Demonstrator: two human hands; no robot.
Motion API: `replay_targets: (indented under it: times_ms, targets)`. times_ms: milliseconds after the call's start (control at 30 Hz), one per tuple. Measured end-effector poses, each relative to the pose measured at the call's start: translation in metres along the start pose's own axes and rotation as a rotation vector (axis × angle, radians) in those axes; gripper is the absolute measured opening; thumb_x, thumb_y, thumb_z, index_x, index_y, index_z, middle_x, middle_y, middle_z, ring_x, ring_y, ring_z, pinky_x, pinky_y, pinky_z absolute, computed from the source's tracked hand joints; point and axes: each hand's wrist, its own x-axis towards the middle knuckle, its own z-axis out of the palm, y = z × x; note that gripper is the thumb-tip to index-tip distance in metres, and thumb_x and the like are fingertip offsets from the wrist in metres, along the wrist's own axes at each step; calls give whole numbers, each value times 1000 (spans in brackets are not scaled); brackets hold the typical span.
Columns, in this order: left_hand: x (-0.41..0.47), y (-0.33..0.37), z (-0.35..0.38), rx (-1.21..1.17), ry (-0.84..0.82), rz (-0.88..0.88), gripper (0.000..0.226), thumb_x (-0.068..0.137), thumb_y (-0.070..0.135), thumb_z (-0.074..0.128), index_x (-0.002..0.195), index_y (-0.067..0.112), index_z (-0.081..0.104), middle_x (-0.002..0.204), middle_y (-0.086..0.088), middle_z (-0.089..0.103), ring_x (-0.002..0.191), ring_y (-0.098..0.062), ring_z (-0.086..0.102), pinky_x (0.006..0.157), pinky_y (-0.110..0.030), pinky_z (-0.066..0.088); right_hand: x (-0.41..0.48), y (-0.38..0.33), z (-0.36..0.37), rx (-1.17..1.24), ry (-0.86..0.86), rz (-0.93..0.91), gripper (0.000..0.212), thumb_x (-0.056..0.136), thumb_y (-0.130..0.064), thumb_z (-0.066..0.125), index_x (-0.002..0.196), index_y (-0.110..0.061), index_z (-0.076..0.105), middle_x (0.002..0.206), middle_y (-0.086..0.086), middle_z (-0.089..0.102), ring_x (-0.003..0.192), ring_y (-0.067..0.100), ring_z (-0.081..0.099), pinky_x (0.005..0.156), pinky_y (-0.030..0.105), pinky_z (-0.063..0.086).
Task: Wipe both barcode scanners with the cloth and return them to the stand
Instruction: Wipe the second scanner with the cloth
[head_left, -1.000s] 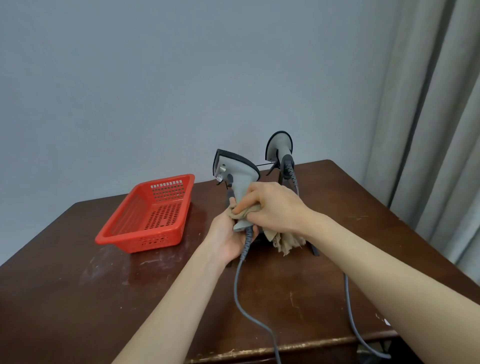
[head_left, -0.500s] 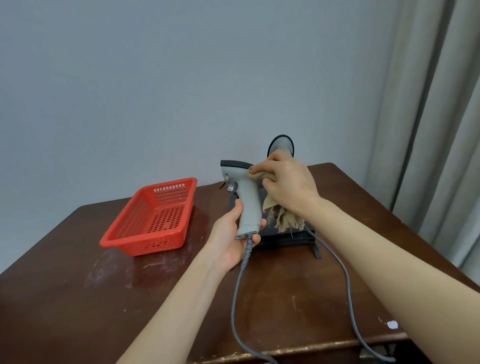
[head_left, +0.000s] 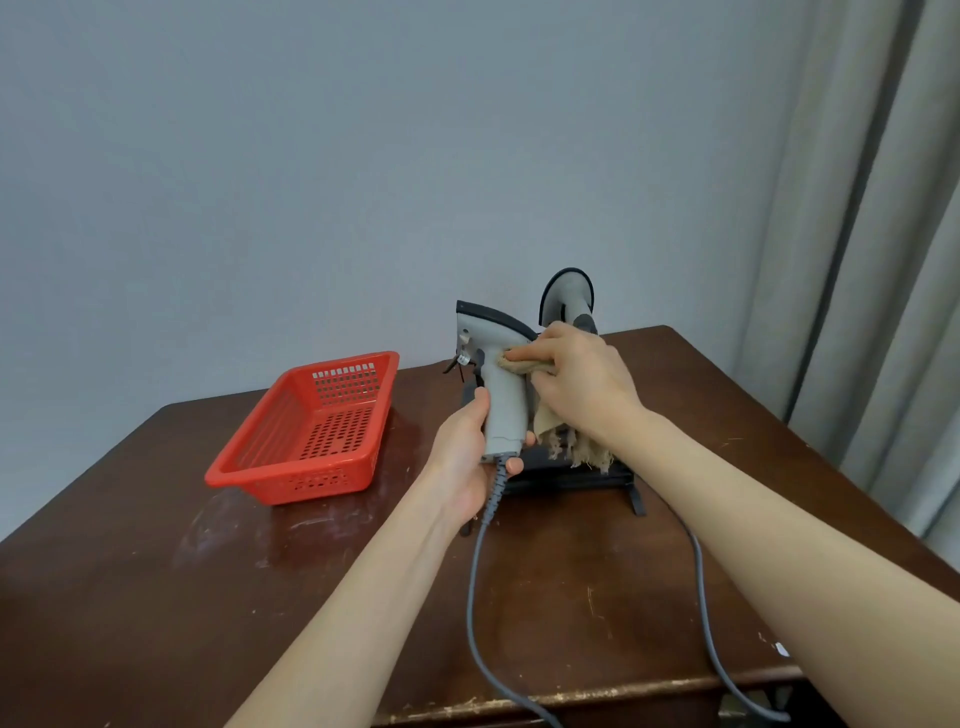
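Note:
My left hand (head_left: 462, 457) grips the lower handle of a grey barcode scanner (head_left: 496, 379), held upright above the table, its grey cable (head_left: 475, 587) trailing toward the front edge. My right hand (head_left: 576, 384) presses a frayed tan cloth (head_left: 563, 441) against the scanner's upper handle, just under the black-rimmed head. A second grey scanner (head_left: 569, 296) sits behind my right hand on the black stand (head_left: 576, 480), partly hidden.
A red perforated plastic basket (head_left: 311, 431) stands on the dark wooden table (head_left: 156, 597) to the left. A second cable (head_left: 711, 623) runs over the front right edge. A grey curtain (head_left: 883, 260) hangs at right; a plain wall is behind.
The cloth in my right hand moved from the scanner's lower handle up to its head, then down a little to the upper handle. My left hand shifted to the handle's base.

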Motion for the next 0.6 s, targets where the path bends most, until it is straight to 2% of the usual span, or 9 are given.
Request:
replay_targets:
  times_ms: [100, 167, 300, 367, 467, 533, 600]
  targets:
    - [3, 0, -4, -8, -4, 7, 38, 101, 36, 38, 108, 5, 59, 81, -13, 59, 57, -20, 53, 32, -20, 34, -13, 0, -1, 125, -128, -18, 34, 86, -11, 53, 98, -35, 73, 87, -16, 55, 88, 8, 54, 74, 26, 42]
    - [3, -2, -4, -33, -14, -15, 39, 101, 37, 37, 109, 6, 59, 83, -12, 60, 57, -20, 53, 32, -20, 34, -15, 3, -3, 85, -188, -32, 36, 84, -11, 54, 93, -39, 73, 89, -16, 57, 88, 9, 55, 74, 26, 43]
    - [3, -6, 2, -96, -27, -64, 42, 100, 38, 39, 116, 3, 56, 90, -14, 59, 60, -21, 55, 31, -20, 35, 3, 5, -3, -17, -17, 36, 32, 90, -18, 52, 100, -42, 71, 101, -13, 60, 94, 14, 56, 73, 28, 41]
    - [5, -6, 1, -117, -16, -67, 43, 100, 38, 40, 119, 3, 54, 92, -15, 58, 61, -21, 55, 31, -20, 35, 5, 5, 0, 0, -11, 53, 33, 92, -19, 50, 105, -43, 69, 99, -13, 57, 95, 15, 55, 73, 28, 41]
    - [8, -9, -4, -135, 9, -72, 43, 100, 39, 40, 117, 3, 55, 91, -15, 58, 60, -20, 54, 31, -20, 35, -4, 3, 0, 72, -196, 9, 32, 91, -20, 51, 104, -43, 69, 96, -10, 55, 95, 13, 54, 74, 26, 38]
    - [7, -12, -5, -138, 19, -81, 40, 100, 39, 39, 110, 5, 58, 87, -13, 59, 58, -19, 54, 31, -19, 35, -5, -1, -4, -5, -320, -50, 37, 87, -16, 51, 99, -46, 69, 93, -14, 54, 97, 13, 56, 74, 27, 41]
    - [4, -13, -3, -156, 14, -98, 38, 100, 38, 39, 107, 6, 58, 86, -13, 59, 58, -19, 54, 32, -18, 35, 2, -3, -6, -76, -302, -56, 39, 85, -15, 50, 99, -47, 69, 99, -17, 57, 101, 14, 57, 76, 29, 45]
